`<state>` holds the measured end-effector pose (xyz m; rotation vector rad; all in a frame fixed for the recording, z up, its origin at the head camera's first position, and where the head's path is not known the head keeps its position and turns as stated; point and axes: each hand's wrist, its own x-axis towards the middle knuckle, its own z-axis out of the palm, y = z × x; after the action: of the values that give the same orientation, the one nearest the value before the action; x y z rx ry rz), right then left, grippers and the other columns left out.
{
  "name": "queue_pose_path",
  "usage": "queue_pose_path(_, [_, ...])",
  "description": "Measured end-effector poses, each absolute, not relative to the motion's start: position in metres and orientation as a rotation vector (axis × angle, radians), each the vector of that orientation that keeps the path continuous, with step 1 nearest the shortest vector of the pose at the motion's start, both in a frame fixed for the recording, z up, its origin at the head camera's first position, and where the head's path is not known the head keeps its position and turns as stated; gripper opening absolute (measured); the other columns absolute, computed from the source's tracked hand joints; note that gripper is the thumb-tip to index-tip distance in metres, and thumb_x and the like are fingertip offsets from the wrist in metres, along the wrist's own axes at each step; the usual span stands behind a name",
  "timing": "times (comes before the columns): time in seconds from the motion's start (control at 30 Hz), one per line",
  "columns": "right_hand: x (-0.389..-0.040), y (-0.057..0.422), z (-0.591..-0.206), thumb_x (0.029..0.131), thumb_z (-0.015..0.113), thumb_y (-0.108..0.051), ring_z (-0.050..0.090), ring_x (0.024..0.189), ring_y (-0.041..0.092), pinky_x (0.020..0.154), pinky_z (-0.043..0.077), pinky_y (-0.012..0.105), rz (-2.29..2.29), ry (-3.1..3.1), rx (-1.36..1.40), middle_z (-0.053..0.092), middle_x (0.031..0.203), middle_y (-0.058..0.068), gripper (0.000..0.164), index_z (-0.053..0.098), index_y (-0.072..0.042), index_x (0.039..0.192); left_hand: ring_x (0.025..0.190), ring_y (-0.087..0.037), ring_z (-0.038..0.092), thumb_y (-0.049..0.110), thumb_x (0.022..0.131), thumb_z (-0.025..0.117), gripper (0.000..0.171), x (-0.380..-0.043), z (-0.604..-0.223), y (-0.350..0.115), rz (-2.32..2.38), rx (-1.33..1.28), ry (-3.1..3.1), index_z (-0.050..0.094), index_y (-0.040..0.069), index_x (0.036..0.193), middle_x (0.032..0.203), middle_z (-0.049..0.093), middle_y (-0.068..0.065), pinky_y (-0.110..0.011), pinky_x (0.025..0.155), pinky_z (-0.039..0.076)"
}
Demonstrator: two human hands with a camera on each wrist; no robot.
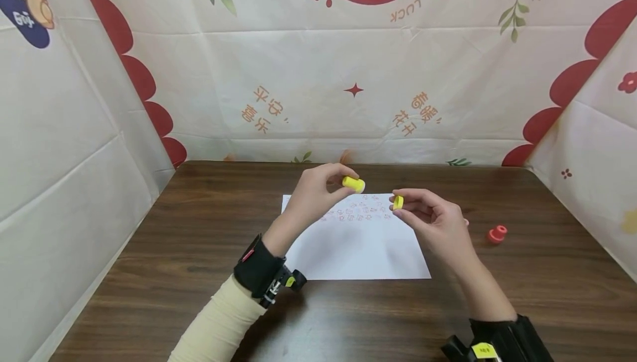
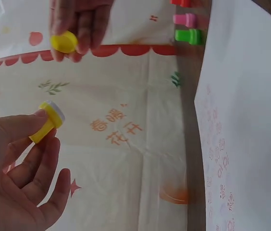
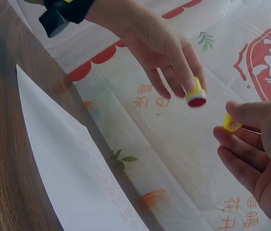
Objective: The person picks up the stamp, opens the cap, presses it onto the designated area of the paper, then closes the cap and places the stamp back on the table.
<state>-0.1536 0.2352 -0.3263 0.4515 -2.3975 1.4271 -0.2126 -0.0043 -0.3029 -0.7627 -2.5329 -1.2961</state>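
Observation:
My left hand (image 1: pixel 313 193) pinches a yellow stamp (image 1: pixel 351 183) between thumb and fingertips, above the far part of a white paper sheet (image 1: pixel 358 251). In the right wrist view the stamp's red face (image 3: pixel 197 102) shows inside a white rim. Thumb and fingertips of my right hand (image 1: pixel 438 221) pinch a small yellow cap (image 1: pixel 398 202), held apart from the stamp at the paper's right side. Rows of small red prints (image 1: pixel 355 207) mark the far part of the sheet.
A red stamp (image 1: pixel 496 234) stands on the brown wooden table (image 1: pixel 164 273), right of the paper. Pink (image 2: pixel 184 19) and green stamps (image 2: pixel 188 36) are near it in the left wrist view. A printed white cloth (image 1: pixel 318 74) hangs behind and along both sides.

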Motion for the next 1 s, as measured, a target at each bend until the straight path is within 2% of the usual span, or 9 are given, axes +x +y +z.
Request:
queue_pose_path(0.17, [-0.155, 0.234, -0.325, 0.087, 0.075, -0.005, 0.069, 0.086, 0.003, 0.079, 0.057, 0.015, 1.462, -2.391, 0.448, 0.073, 0.103, 0.013, 0.034, 0.068, -0.005, 0.12, 0.097, -0.017, 0.071, 0.011, 0.087, 0.077, 0.023, -0.203, -0.303, -0.018, -1.498, -0.743, -2.479, 0.073, 0.011, 0.109, 0.11, 0.074, -0.005, -0.026, 0.088, 0.058])
queue_pose_path(0.4, [-0.156, 0.234, -0.328, 0.087, 0.074, -0.002, 0.069, 0.086, 0.003, 0.078, 0.057, 0.015, 1.471, -2.398, 0.464, 0.073, 0.102, 0.016, 0.032, 0.067, -0.001, 0.119, 0.096, -0.016, 0.069, 0.011, 0.086, 0.078, 0.021, -0.192, -0.308, -0.034, -1.564, -0.697, -2.475, 0.073, 0.013, 0.107, 0.108, 0.074, -0.002, -0.034, 0.091, 0.059])
queue_pose_path(0.63, [-0.157, 0.232, -0.329, 0.087, 0.076, -0.009, 0.069, 0.086, 0.004, 0.078, 0.058, 0.016, 1.471, -2.438, 0.434, 0.074, 0.099, 0.002, 0.032, 0.069, -0.008, 0.118, 0.092, -0.017, 0.066, 0.012, 0.086, 0.078, 0.02, -0.191, -0.317, -0.042, -1.583, -0.626, -2.495, 0.073, 0.013, 0.106, 0.107, 0.074, -0.003, -0.035, 0.091, 0.058])
queue_pose_path(0.87, [-0.158, 0.228, -0.327, 0.085, 0.078, -0.008, 0.069, 0.087, 0.003, 0.079, 0.057, 0.015, 1.438, -2.459, 0.458, 0.074, 0.102, 0.008, 0.034, 0.069, -0.008, 0.118, 0.091, -0.016, 0.066, 0.011, 0.086, 0.078, 0.02, -0.192, -0.321, -0.039, -1.593, -0.636, -2.483, 0.072, 0.013, 0.105, 0.107, 0.074, -0.003, -0.036, 0.091, 0.058])
queue_pose_path(1.0, [-0.159, 0.222, -0.326, 0.084, 0.078, -0.007, 0.069, 0.086, 0.002, 0.079, 0.057, 0.014, 1.398, -2.47, 0.484, 0.075, 0.102, 0.008, 0.033, 0.07, -0.008, 0.116, 0.092, -0.016, 0.066, 0.012, 0.086, 0.078, 0.02, -0.191, -0.323, -0.035, -1.615, -0.656, -2.495, 0.072, 0.013, 0.105, 0.108, 0.074, -0.003, -0.04, 0.092, 0.058])
